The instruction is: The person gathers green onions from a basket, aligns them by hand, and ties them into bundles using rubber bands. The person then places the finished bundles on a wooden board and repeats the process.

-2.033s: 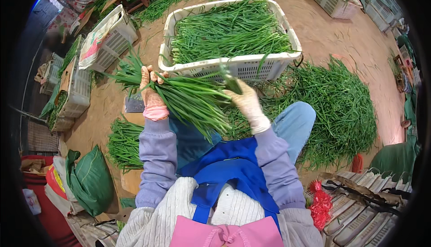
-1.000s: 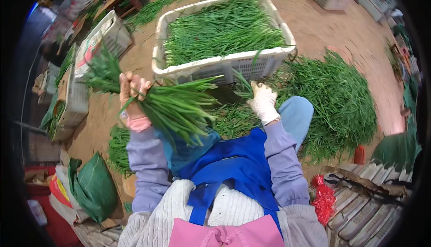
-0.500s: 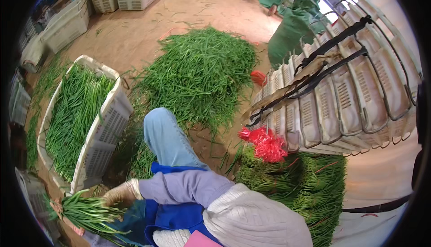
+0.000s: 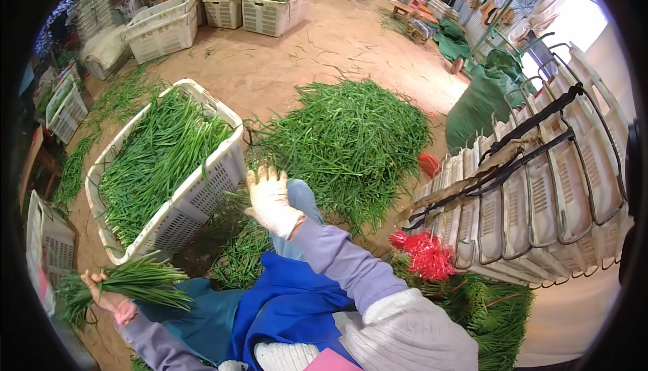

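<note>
My left hand (image 4: 108, 297), at lower left, grips a bunch of long green leafy stalks (image 4: 152, 283). My right hand (image 4: 270, 202), in a pale glove, is raised over my bent knee (image 4: 302, 199) with its fingers spread; a few stalks lie just beside and behind it. Above it is a large loose heap of green stalks (image 4: 347, 145). To its left stands a white slatted crate (image 4: 202, 202) full of the same stalks. A blue apron (image 4: 270, 290) covers my lap.
Nested white crates with black straps (image 4: 540, 189) stand at right, beside a red plastic bundle (image 4: 432, 256), a green sack (image 4: 472, 115) and neatly laid stalks (image 4: 493, 324). More crates (image 4: 270, 17) line the back and left of the earthen floor (image 4: 344, 40).
My view has swung round to the right. My right hand has moved away from the bunch toward the heap, fingers now spread. My left hand still holds its bunch, now at lower left.
</note>
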{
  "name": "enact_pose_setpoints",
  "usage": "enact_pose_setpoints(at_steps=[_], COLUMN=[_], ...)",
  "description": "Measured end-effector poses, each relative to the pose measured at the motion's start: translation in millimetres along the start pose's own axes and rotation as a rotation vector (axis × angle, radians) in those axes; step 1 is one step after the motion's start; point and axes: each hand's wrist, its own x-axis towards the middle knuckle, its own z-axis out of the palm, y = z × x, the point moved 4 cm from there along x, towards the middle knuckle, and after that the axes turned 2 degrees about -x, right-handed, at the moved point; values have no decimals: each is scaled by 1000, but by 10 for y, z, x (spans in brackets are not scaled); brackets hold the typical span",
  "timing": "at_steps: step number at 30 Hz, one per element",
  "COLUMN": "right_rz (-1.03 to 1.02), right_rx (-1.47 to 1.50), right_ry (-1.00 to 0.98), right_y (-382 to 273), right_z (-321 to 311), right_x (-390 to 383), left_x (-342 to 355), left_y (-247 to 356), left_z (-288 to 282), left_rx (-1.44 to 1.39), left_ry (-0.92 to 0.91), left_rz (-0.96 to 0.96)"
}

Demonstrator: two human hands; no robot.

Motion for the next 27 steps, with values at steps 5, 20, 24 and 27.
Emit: enact_pose_setpoints(at_steps=[5, 20, 24, 27], right_rz=[-428, -418, -247, -57], right_rx=[440, 1399, 1395, 1342], right_ry=[-9, -1303, -1215, -1321], right_y=[-1320, -1621, -1449, -1428], right_z=[-11, 687, 1126, 779], right_x=[-200, -571, -943, -972], left_x=[-1012, -1335, -613, -342], left_y=[-365, -644, -353, -113], left_z=[1187, 1147, 806, 677], left_rx=[373, 43, 238, 64], left_ry=[111, -290, -115, -124], left_rz=[52, -438, -276, -173])
